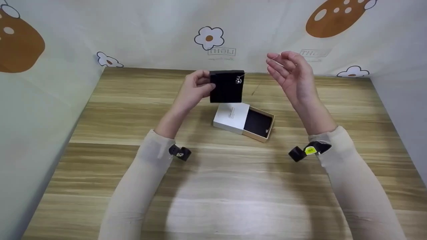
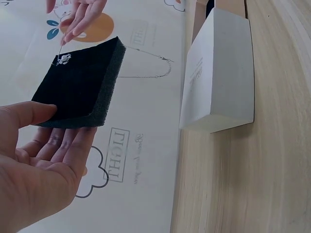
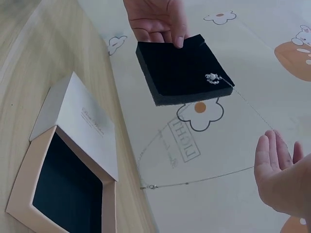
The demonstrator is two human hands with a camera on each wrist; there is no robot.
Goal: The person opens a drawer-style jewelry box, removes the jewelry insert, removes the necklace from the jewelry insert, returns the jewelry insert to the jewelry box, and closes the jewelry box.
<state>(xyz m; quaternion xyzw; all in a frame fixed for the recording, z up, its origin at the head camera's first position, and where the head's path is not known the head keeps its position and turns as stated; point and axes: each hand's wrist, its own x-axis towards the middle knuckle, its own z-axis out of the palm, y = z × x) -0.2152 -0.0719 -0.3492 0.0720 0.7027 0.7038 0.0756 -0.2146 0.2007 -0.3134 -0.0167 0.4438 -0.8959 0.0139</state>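
Note:
My left hand grips a square black foam pad by its left edge, thumb on the face and fingers behind. A silver necklace pendant sits at the pad's far corner. From it a thin chain runs to my right hand, whose fingers are extended, with the thumb apart from them. A second strand hangs in a loose loop with its clasp low, passing behind the pad. Exactly how the chain lies against the right fingers is hard to see.
A white box sleeve lies on the wooden table below the pad. Its tray is slid partly out to the right and has a dark lining. Behind the table stands a pale backdrop with flower prints.

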